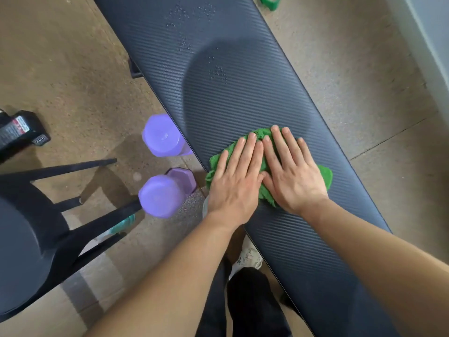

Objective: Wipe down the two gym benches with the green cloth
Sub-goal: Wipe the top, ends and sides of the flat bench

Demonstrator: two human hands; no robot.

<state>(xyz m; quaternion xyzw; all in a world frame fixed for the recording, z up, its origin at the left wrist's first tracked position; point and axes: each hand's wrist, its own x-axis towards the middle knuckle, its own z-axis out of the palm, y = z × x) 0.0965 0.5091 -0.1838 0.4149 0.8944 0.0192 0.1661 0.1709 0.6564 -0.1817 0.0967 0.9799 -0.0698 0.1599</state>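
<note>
I press my left hand (237,176) and right hand (292,172) flat, fingers straight, on the green cloth (324,175) at centre frame, spreading pressure across the bench (230,76) for wiping.

You are holding your left hand (235,183) and right hand (292,176) flat, palms down, side by side, with the thumbs meeting between them. Your fingers (252,147) are lying straight and close together, pointing away from you. Your bare forearms (170,263) are angling inward toward the wrists.
</note>
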